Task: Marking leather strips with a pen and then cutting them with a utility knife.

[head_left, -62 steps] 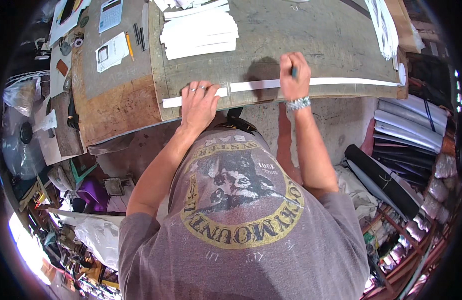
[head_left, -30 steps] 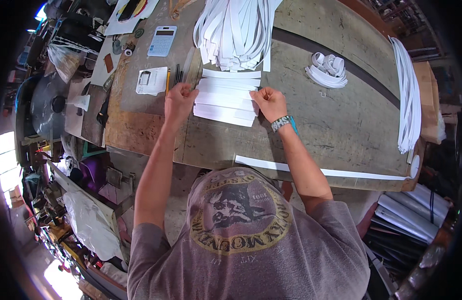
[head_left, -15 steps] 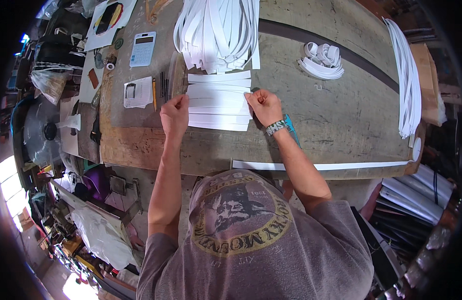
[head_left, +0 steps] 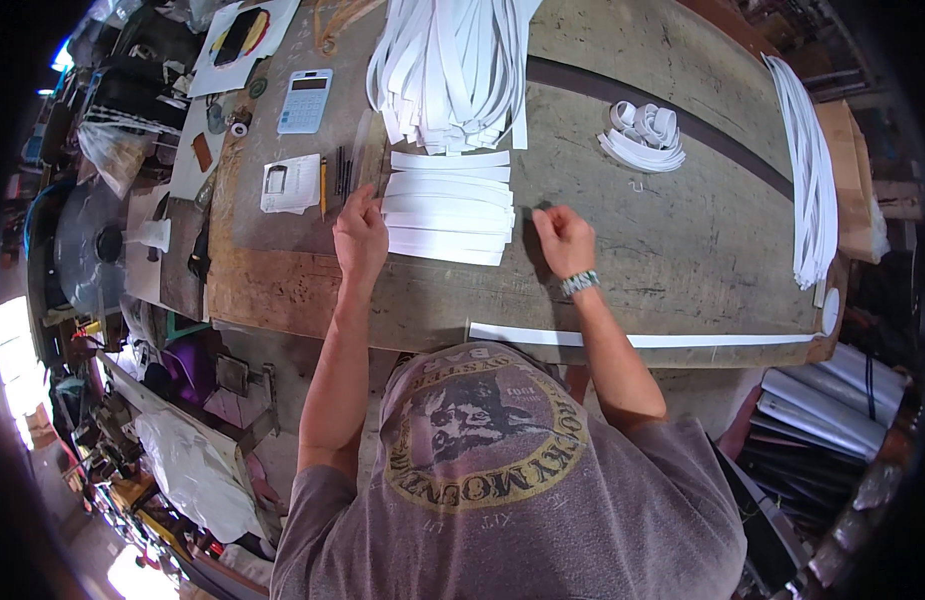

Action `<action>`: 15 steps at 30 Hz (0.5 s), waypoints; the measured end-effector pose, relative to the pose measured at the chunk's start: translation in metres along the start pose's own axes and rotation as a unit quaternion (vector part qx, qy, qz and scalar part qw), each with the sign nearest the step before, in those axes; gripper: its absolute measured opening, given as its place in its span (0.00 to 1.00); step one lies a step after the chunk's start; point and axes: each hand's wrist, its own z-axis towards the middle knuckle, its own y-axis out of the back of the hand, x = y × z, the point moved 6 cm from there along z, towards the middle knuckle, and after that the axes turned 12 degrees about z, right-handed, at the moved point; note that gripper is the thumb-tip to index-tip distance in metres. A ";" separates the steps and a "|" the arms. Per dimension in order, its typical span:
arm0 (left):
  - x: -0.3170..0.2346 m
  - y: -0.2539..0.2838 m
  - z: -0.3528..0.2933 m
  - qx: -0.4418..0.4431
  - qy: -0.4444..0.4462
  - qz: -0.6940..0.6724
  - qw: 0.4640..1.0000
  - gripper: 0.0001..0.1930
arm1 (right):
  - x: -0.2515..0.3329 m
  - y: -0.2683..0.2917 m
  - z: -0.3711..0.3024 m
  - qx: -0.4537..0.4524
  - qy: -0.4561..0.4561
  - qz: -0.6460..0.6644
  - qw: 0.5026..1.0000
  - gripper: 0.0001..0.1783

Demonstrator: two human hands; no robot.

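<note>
Short white strips (head_left: 447,203) lie side by side in a stack of rows on the table. My left hand (head_left: 361,238) rests beside their left ends, fingers loosely bent and slightly apart, with nothing seen in it. To the right of the strips, apart from them, my right hand (head_left: 566,243) hovers over the table with its fingers curled together and nothing showing in them. A patterned band (head_left: 579,282) circles my right wrist. Just beyond the short strips lies a large bundle of long white strips (head_left: 447,75).
White coils (head_left: 644,130) sit at right, with another long bundle (head_left: 807,170) near the table's right edge. One long strip (head_left: 632,340) runs along the front edge. A calculator (head_left: 305,103), paper notes (head_left: 291,184) and a pencil (head_left: 323,187) lie at left.
My right hand has moved right, away from the strips' ends. My left hand has loosened its pinch at the left ends. The short strips now lie free of both hands.
</note>
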 end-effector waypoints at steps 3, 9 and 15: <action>-0.012 0.011 -0.015 -0.023 -0.017 0.002 1.000 0.15 | -0.024 0.043 -0.036 -0.025 0.034 -0.070 0.997 0.16; -0.043 -0.005 -0.114 0.110 -0.241 -0.002 0.964 0.19 | -0.044 0.078 -0.114 -0.039 0.063 -0.216 0.974 0.16; -0.070 -0.041 -0.192 0.235 -0.346 0.056 0.907 0.24 | -0.048 0.075 -0.071 -0.063 0.133 -0.232 0.962 0.12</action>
